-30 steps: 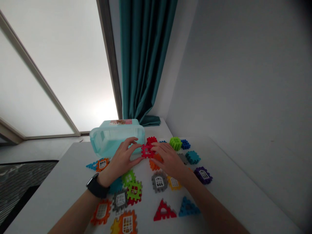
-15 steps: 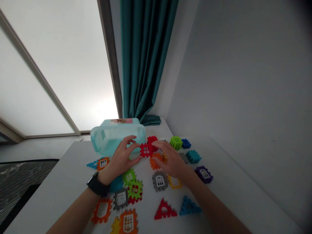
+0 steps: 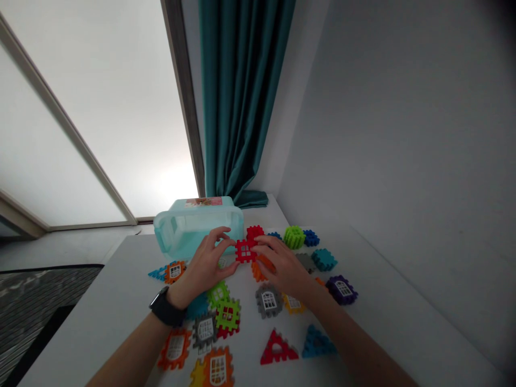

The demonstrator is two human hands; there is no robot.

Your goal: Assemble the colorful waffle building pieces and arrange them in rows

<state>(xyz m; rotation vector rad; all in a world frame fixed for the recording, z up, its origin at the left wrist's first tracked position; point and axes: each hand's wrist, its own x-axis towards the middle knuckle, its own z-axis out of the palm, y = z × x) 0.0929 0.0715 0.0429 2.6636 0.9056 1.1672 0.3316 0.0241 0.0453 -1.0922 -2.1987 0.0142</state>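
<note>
A red square window piece (image 3: 243, 251) is held up over the table between both hands. My left hand (image 3: 209, 260) pinches its left side between thumb and fingers. My right hand (image 3: 280, 264) has its fingertips at the right side of the same piece. Just behind it lie other red pieces (image 3: 255, 232). Orange pieces (image 3: 258, 270) are partly hidden under my right hand. Nearer to me are a grey window piece (image 3: 269, 301), green window pieces (image 3: 228, 315), a red triangle (image 3: 278, 348) and a blue triangle (image 3: 317, 342).
A translucent teal bin (image 3: 197, 226) lies on its side at the back left of the white table (image 3: 133, 279). Green (image 3: 294, 237), teal (image 3: 324, 259) and purple (image 3: 342, 289) pieces are at the right. A teal curtain (image 3: 242, 107) hangs behind.
The whole view has shifted slightly, moving the table things a little right in the picture. My right hand's fingertips now sit closer to the held red piece, off the red pieces behind.
</note>
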